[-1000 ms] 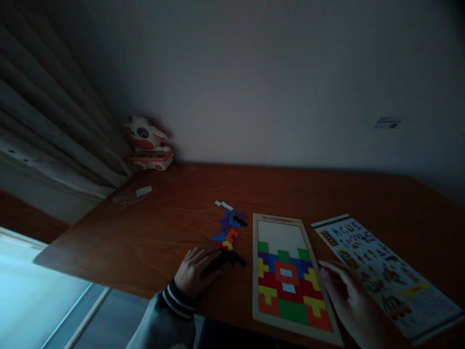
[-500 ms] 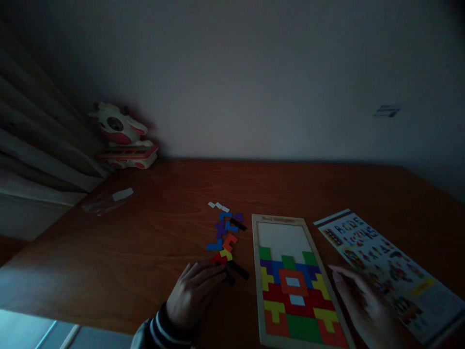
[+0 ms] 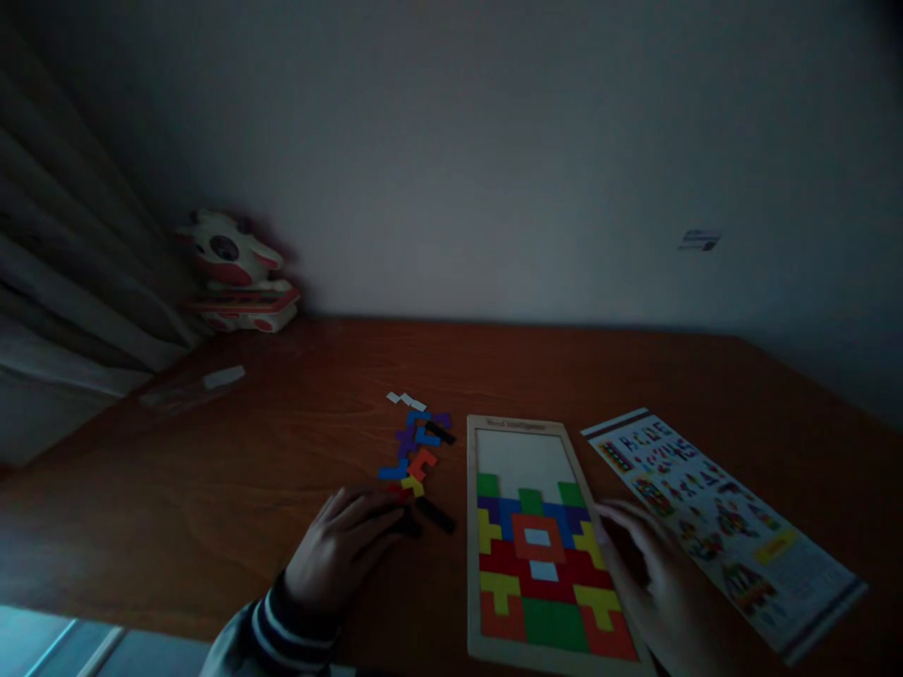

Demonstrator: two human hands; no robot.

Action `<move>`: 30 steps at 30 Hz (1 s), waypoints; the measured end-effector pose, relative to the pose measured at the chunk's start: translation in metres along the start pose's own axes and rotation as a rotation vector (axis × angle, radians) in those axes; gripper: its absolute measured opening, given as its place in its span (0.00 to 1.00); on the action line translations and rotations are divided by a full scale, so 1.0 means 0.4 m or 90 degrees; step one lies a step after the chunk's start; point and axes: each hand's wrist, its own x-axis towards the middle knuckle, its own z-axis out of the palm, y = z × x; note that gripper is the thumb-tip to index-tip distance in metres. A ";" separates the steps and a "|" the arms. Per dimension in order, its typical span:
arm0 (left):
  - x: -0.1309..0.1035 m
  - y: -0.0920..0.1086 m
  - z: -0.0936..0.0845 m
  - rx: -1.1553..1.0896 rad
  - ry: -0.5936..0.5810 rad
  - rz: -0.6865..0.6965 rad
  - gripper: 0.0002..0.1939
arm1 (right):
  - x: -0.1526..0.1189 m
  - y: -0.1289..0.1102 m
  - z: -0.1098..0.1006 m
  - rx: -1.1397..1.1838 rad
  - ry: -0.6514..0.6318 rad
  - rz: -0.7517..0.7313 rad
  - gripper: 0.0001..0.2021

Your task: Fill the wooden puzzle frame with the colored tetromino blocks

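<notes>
My left hand (image 3: pixel 342 545) lies low over the near end of the loose puzzle pieces. Its fingers are stretched out, the tips over a red piece (image 3: pixel 401 494) and beside a small black piece (image 3: pixel 409 524). A long black piece (image 3: pixel 435 514) and a yellow piece (image 3: pixel 413 486) are just beyond them. To the right, a wooden puzzle board (image 3: pixel 474 564) holds coloured pieces in its lower part; bare pale backing shows at the top. My right hand (image 3: pixel 645 564) is at the board's right edge, thumb and forefinger apart, with nothing visible between them.
More loose pieces, such as an orange piece (image 3: pixel 421 464) and white pieces (image 3: pixel 407 401), run up the table left of the board. A printed pattern sheet (image 3: pixel 734 527) lies at the right. A cow-shaped toy keyboard (image 3: pixel 244 273) and clear plastic wrapping (image 3: pixel 176 395) are at the left.
The view has turned slightly, shifting everything leftward. My right hand has come closer to the board's right edge. My left hand stays at the near loose pieces.
</notes>
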 end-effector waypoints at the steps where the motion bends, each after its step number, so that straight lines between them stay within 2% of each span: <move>1: -0.002 -0.002 0.000 0.007 0.000 0.003 0.13 | 0.000 0.001 0.003 -0.003 0.002 -0.020 0.14; 8: -0.004 0.000 -0.011 0.028 0.040 0.056 0.10 | -0.010 0.022 0.031 -0.011 -0.024 -0.119 0.17; 15: 0.006 0.024 -0.026 0.084 0.092 0.061 0.11 | -0.019 0.026 0.031 0.013 -0.051 -0.118 0.18; 21: 0.003 0.023 -0.021 0.114 0.096 0.073 0.10 | -0.018 0.027 0.033 0.034 -0.067 -0.120 0.17; 26: 0.002 0.022 -0.015 0.116 0.103 0.108 0.11 | -0.005 0.027 0.027 0.063 -0.026 -0.101 0.17; 30: 0.000 0.028 -0.003 0.111 0.117 0.067 0.12 | 0.004 -0.020 0.005 0.064 0.013 -0.110 0.16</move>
